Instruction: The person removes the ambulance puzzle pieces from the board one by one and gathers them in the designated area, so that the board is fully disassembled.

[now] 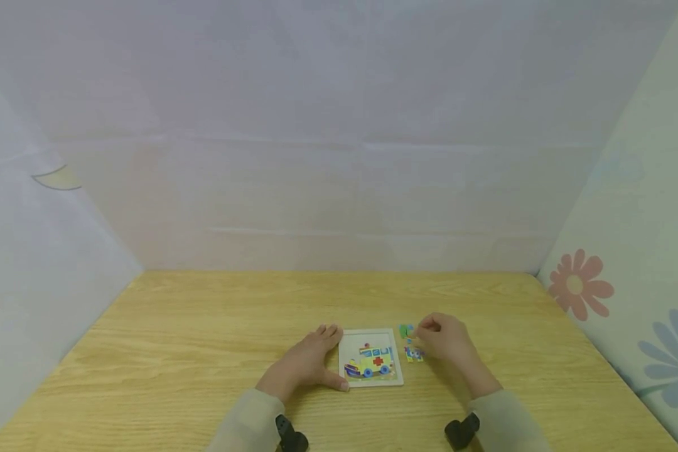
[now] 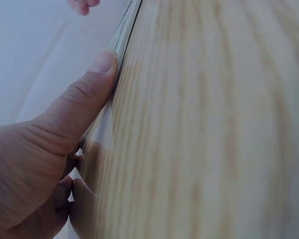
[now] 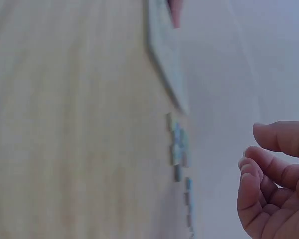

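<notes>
From my remote seat I am seeing a smooth, faintly glossy wood-grained table (image 1: pixel 203 326), a matt, smooth-looking puzzle frame (image 1: pixel 353 340), loose pieces (image 1: pixel 414 355) showing printed faces, matt cloth sleeves (image 1: pixel 251 422), plastic-looking wrist cameras (image 1: pixel 292 439) and creased, fabric-like walls (image 1: pixel 339 188).

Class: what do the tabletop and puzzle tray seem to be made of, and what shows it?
Tabletop: wood or laminate, smooth, slightly glossy; grain lines show but could be printed.
Puzzle tray: perhaps painted wood or stiff card, smooth; its pale rim looks rigid, with no clear grain.
</notes>
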{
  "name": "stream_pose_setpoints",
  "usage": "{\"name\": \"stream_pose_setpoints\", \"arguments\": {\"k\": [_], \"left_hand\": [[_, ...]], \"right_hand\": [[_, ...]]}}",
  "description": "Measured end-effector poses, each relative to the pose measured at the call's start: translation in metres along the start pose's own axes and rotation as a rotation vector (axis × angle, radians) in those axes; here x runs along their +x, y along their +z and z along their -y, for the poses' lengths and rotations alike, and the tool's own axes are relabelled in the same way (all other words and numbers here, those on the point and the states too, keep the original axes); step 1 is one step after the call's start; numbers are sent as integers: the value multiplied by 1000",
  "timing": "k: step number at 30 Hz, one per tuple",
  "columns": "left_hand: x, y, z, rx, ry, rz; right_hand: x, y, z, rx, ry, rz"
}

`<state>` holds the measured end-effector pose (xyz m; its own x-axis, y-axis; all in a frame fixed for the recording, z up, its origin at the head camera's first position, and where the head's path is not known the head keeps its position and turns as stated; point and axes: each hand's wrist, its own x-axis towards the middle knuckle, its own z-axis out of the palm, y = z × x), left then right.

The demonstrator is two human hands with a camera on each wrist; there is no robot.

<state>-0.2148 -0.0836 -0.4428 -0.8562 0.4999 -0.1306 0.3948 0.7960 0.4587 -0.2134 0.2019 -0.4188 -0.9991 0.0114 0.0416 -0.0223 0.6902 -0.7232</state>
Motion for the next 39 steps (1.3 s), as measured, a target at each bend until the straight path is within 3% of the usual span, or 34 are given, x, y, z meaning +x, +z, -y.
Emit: {"name": "stream_pose_setpoints", "arguments": {"k": [9, 16, 23, 39], "left_hand": [[-1, 0, -1, -5, 1, -5], [0, 1, 0, -2, -4, -4], [1, 2, 2, -4, -5, -6], [0, 1, 1, -24, -12, -13]], "right_hand": [[-1, -14, 23, 67, -21, 12], [-2, -7, 36, 85, -124, 29], [-3, 2, 44, 108, -161, 63], [0, 30, 44, 113, -213, 266]]}}
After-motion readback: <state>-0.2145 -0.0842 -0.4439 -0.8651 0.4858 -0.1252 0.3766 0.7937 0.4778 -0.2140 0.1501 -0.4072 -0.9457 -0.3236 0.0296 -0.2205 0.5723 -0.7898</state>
